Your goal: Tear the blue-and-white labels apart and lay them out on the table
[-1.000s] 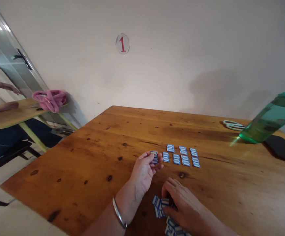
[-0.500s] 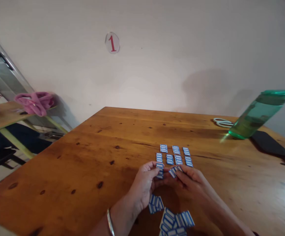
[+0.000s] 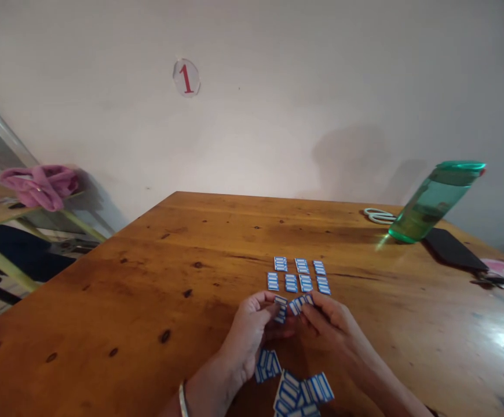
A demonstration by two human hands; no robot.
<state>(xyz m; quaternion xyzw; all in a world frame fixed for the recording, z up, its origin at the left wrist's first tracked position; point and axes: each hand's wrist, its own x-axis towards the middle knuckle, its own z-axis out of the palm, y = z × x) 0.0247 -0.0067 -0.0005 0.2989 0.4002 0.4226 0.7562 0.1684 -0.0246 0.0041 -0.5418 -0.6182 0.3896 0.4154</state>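
The left hand, just on the near side of the grid, is closed on a blue-and-white card, thumb pressed over its face and fingers behind, a grip that probably keeps it steady while leaving most of the face in sight. The right hand, also on the grid's near side, pinches a second card by its right end between thumb and fingers, perhaps so that the other end stays free and readable. The two held pieces nearly meet, likely to let them be seen side by side; whether they touch, or whether either is more than one layer thick, cannot be told. The grid itself lies flat on the wooden surface, three cards in the far row and four in the near one, with gaps that seem to keep each piece distinct. Nearer the person than the grid, a small cluster and a looser pile overlap untidily, within easy reach of both hands. Beyond the grid to the right are a cable, a green bottle and a dark phone, seemingly set aside from the cards.
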